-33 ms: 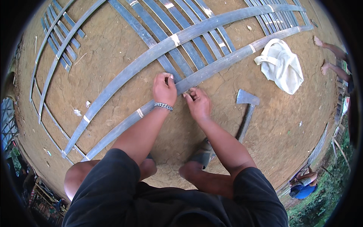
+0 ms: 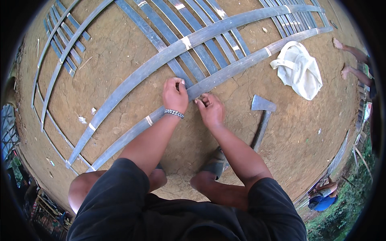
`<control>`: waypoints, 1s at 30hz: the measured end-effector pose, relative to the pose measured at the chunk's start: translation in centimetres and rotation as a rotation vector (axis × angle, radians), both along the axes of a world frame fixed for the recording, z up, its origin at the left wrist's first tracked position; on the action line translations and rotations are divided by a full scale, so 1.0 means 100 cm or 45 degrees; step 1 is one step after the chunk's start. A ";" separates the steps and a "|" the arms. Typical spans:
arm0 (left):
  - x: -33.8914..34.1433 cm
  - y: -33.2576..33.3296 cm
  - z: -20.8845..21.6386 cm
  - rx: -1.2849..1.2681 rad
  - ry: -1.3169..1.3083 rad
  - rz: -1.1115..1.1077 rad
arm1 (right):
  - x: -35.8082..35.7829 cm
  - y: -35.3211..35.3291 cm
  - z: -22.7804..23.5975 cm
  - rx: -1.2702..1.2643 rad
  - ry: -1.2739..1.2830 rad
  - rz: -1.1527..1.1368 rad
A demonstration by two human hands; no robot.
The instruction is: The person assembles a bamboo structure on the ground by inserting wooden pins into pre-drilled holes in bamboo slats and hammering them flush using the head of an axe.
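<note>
1. Two hands are pressed down on one long grey strip [image 2: 225, 74] lying on the dirt ground [image 2: 128, 48]. The left hand [image 2: 174, 95] is curled over the strip with its fingers bent down. It cannot be told if anything is pinched in it.
2. The right hand [image 2: 210, 109] is set just beside the left one, fingers tucked in at the strip's near edge. Whether something small is held there cannot be told.
3. A bead bracelet [image 2: 174, 113] is worn on the left wrist.
4. The strip is laid slanted, low at the left and high at the right. A second long strip [image 2: 132, 82] is laid beyond it, running much the same way.
5. Many thinner strips [image 2: 193, 40] are crossed by both long ones. Pale ties [image 2: 185, 42] are seen at some crossings, so some of the work looks done. The crossing under the hands looks to be in hand now, and others look untied.
6. An axe [image 2: 262, 116] is lying to the right, near the right arm. A white cloth bag [image 2: 299, 70] is lying farther off.
7. Bare feet [image 2: 345, 60] of another person are seen at the right edge.
</note>
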State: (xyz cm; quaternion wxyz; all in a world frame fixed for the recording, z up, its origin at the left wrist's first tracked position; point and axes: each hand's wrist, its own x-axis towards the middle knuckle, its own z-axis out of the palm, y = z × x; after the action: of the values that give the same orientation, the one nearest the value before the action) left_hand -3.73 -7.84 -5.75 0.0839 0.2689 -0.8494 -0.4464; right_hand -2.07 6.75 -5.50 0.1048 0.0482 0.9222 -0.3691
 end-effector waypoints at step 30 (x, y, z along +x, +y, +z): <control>-0.003 -0.008 -0.006 -0.278 0.306 -0.262 | -0.003 0.046 0.001 -0.477 -0.262 0.055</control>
State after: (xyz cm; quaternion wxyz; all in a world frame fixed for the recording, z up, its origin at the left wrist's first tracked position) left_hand -4.02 -8.65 -6.39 0.1674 0.1147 -0.8996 -0.3868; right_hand -2.36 11.39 -5.43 0.2133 0.0456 0.8228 -0.5249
